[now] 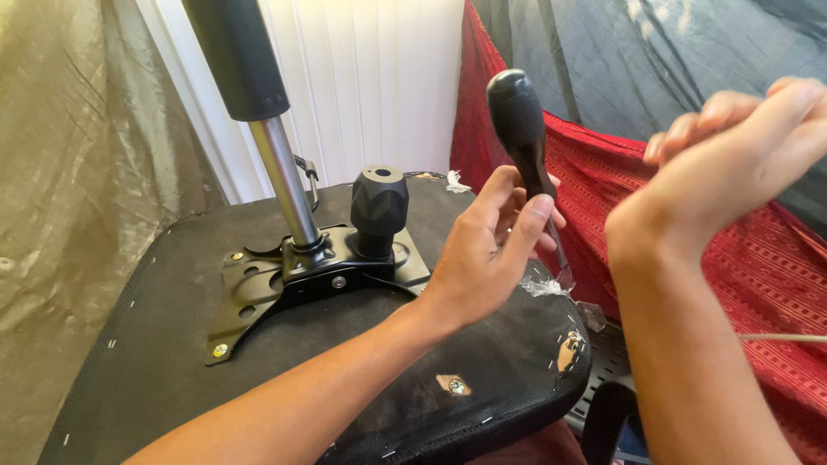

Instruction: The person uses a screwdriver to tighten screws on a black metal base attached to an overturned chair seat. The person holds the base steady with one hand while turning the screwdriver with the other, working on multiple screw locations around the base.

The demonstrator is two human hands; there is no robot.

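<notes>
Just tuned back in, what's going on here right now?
A person has an upturned black fabric-covered chair seat in front of them, its black metal mounting plate, silver gas cylinder and black knob facing up. The left hand grips a black-handled screwdriver, tip down near the seat's edge. The right hand is raised above red patterned cloth, loosely curled.

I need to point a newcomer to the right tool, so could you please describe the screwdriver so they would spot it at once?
Start at the upturned black chair seat with its metal mechanism plate. At the seat's right edge, the left hand holds the screwdriver upright. Its ribbed black handle stands above the fingers, slimmer than the chunky black knob on the plate.
</notes>
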